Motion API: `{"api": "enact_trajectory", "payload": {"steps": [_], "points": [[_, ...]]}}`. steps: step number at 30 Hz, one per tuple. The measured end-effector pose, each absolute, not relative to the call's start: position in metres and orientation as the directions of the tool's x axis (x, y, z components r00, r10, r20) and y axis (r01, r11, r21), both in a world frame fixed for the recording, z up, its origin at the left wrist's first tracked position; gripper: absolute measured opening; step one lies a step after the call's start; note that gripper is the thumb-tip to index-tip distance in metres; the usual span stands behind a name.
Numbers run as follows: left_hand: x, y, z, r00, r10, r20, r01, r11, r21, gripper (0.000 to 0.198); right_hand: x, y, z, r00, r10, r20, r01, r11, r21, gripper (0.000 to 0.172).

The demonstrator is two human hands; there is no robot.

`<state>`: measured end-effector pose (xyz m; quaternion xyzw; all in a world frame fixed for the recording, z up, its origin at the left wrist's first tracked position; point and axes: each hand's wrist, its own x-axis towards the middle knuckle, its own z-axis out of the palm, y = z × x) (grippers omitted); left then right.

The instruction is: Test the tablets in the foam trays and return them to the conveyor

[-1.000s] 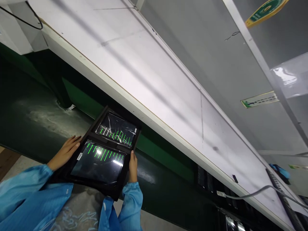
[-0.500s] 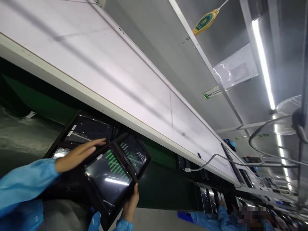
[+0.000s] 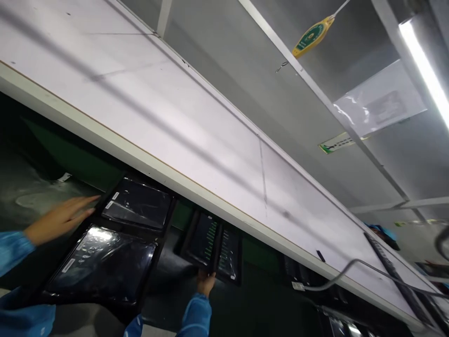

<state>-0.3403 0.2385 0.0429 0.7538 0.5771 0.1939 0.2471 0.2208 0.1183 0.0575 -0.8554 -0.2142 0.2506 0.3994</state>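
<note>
My right hand [image 3: 206, 282] grips the near edge of a black tray [image 3: 213, 245] that carries two dark screens with green text, out on the green belt [image 3: 42, 196]. My left hand [image 3: 61, 216] lies flat with its fingers stretched out, at the left edge of a second black tray [image 3: 161, 236]. That tray holds two glossy dark screens wrapped in film, one behind the other. Both sleeves are light blue.
A long white shelf [image 3: 157, 121] runs overhead from left to right. A yellow-green tag [image 3: 312, 35] hangs above, and a grey cable [image 3: 351, 269] trails along the shelf's lower edge. More black trays [image 3: 333, 323] sit further right under the shelf.
My right hand has pushed the tray with the lit screens away to the right along the belt. My left hand has slid left off the lower tray's screens to its edge.
</note>
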Motion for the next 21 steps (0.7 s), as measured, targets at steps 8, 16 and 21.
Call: {"api": "enact_trajectory", "payload": {"steps": [8,16,21], "points": [[-0.243,0.358,0.043,0.306,0.951,-0.031,0.871,-0.267,0.412,0.062,0.266,0.218,0.048,0.801,0.507,-0.317,-0.002,-0.528,-0.849,0.067],[-0.240,0.368,0.033,0.226,0.974,-0.017,0.916,-0.207,0.343,0.052,0.142,0.172,0.027,0.710,0.622,-0.331,-0.092,-0.383,-0.919,0.062],[-0.239,0.369,0.036,0.213,0.977,-0.026,0.923,-0.192,0.335,0.049,0.044,0.149,0.037,0.576,0.803,-0.153,0.193,-0.315,-0.929,0.047]]}}
